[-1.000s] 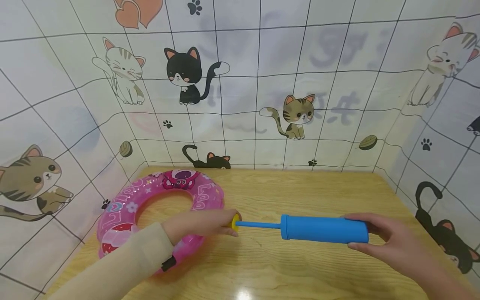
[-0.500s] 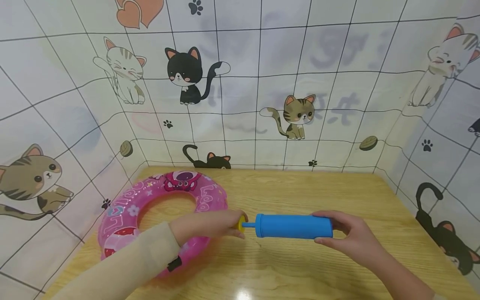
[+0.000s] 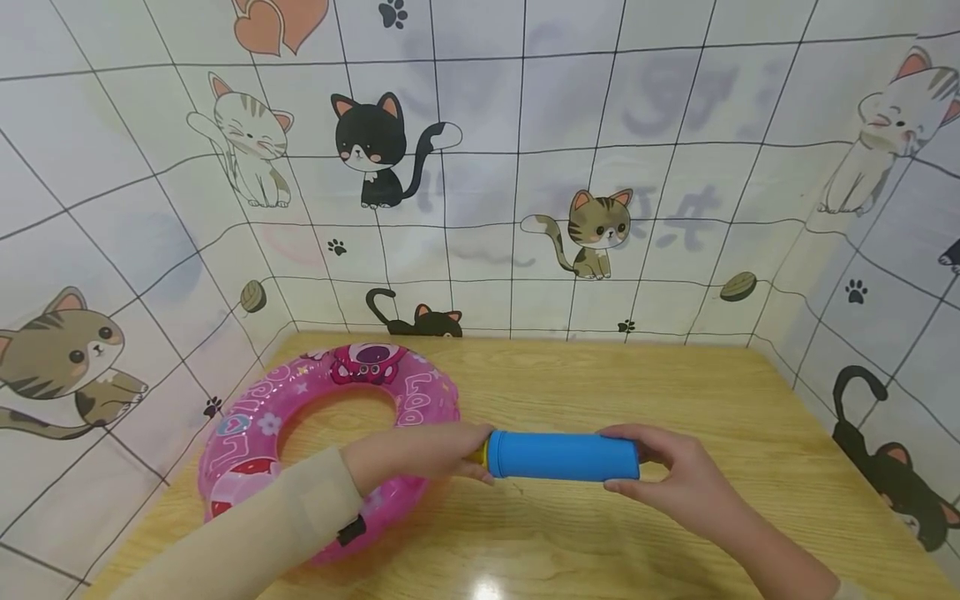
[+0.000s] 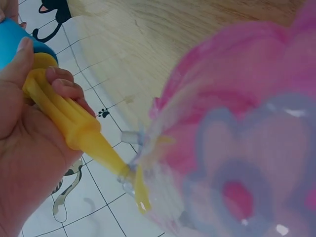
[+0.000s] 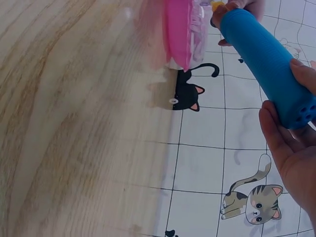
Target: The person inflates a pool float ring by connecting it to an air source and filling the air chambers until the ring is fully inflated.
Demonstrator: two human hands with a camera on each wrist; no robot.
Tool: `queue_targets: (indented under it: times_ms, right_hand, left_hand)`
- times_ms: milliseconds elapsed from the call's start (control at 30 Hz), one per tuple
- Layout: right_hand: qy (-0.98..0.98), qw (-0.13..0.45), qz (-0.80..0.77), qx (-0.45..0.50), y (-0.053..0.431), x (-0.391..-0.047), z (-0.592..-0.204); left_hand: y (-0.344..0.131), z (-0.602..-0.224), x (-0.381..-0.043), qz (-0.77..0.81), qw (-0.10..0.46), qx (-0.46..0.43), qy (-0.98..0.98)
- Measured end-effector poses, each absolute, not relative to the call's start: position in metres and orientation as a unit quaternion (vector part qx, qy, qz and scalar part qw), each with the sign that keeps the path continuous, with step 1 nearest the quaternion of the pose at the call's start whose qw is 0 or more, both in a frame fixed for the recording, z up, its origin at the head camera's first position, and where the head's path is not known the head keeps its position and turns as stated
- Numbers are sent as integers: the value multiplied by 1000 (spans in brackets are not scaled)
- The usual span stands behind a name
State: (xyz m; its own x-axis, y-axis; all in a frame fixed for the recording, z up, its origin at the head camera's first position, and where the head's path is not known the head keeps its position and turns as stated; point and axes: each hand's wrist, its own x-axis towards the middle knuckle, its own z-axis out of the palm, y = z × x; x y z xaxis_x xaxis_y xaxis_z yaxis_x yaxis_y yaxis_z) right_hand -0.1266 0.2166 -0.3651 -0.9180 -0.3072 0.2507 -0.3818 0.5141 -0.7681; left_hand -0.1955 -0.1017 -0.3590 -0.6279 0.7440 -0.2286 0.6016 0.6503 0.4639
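Observation:
A blue hand pump [image 3: 555, 456] lies level between my hands, in front of a pink swim ring [image 3: 255, 417]. My left hand [image 3: 427, 450] grips the pump's yellow nozzle [image 4: 81, 126], fingers curled round it. In the left wrist view the nozzle's tip sits in the clear valve [image 4: 129, 181] of the ring. My right hand [image 3: 667, 467] holds the far end of the blue barrel between thumb and fingers; the right wrist view shows holes in that end. The pump's rod does not show now, and the barrel's collar sits right at my left hand.
The wooden table [image 3: 615, 383] lies under the ring and pump. Behind and at both sides stand walls with a cat-print covering [image 3: 480, 183]. A small clear stub [image 4: 131, 137] juts from the ring close to the valve.
My right hand has moved left, pushing the barrel toward my left hand, and the blue rod has slid out of sight. My left hand and the ring have shifted slightly right.

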Motion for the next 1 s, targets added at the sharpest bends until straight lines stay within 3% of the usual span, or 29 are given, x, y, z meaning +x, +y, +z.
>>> queue_targets:
  times_ms: [467,1000]
  right_hand:
    - [-863,118,396,291,266,-125,-360]
    - [-880,125,386,245,316,-110,-362]
  left_hand:
    - [-115,-361,-194,194,213,372,882]
    - [-132,-366,-201,178,199,362,893]
